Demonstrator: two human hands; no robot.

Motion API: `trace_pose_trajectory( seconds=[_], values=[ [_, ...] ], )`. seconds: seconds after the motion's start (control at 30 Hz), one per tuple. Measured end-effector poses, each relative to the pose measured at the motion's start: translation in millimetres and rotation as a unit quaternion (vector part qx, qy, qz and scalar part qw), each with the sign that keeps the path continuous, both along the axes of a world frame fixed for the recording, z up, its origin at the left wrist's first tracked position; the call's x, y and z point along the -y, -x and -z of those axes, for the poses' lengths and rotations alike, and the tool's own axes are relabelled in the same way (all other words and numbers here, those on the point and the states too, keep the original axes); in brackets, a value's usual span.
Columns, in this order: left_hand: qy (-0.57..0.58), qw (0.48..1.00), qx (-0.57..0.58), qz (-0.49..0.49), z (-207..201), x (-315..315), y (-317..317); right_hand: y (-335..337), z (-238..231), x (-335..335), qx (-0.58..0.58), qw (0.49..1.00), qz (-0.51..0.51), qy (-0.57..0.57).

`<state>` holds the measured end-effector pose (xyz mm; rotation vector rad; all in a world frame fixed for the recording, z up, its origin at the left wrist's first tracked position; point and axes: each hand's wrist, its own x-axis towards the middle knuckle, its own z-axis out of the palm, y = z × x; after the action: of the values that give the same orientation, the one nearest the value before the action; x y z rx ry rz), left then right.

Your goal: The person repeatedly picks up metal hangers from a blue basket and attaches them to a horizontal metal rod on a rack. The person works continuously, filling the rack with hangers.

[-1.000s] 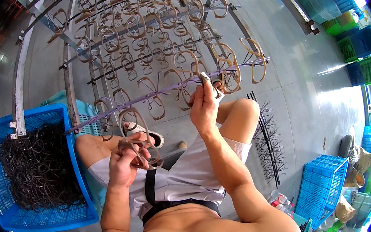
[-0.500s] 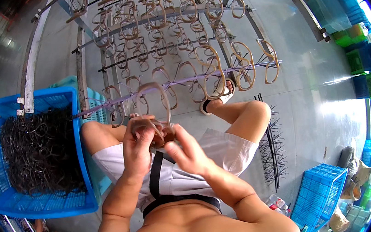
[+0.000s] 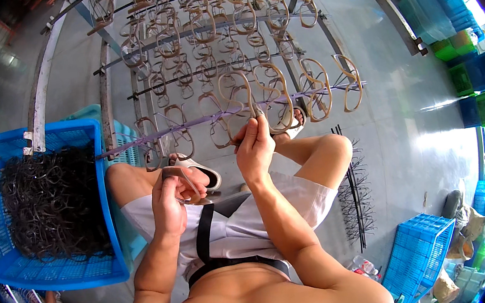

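Note:
My right hand [image 3: 256, 148] is raised to a purple bar [image 3: 196, 121] that spans the near side of a rack. Its fingers pinch a brown figure-eight loop [image 3: 233, 72] at the bar, beside similar loops [image 3: 314, 61] hanging to the right. Lower and to the left, my left hand [image 3: 169, 206] is closed around a few brown curved pieces [image 3: 180, 174], above my lap. Their exact shape is partly hidden by the fingers.
Beyond the bar, more rows of brown loops [image 3: 202, 23] hang from the metal rack. At left stands a blue crate [image 3: 117, 239] heaped with black curved pieces [image 3: 49, 205]. A black rod with thin prongs [image 3: 355, 198] lies on the floor at right, near another blue crate [image 3: 415, 251].
My right hand has parted from the left and moved up and forward to the purple bar with a loop. The left hand has shifted slightly left, keeping its brown pieces.

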<state>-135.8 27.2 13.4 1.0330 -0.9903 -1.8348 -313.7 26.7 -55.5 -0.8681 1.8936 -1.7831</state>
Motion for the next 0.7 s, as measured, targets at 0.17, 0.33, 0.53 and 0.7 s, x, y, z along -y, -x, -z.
trace_pose_trajectory(
  seconds=[0.17, 0.33, 0.53, 0.7],
  values=[
    [-0.004, 1.000, 0.013, -0.011, 11, 2, -12, -11, -2, 4, 0.049, 0.998, 0.006, 0.028],
    [-0.010, 1.000, 0.015, 0.012, 9, 4, -14, -14, -2, 5, 0.067, 0.997, -0.004, 0.027],
    [0.000, 1.000, 0.002, 0.017, 8, 6, -9, -16, -10, 8, 0.056, 0.998, 0.007, 0.022],
    [0.010, 1.000, -0.008, 0.025, 9, 6, -12, -10, -13, 9, 0.100, 0.994, -0.028, 0.045]
  ],
)
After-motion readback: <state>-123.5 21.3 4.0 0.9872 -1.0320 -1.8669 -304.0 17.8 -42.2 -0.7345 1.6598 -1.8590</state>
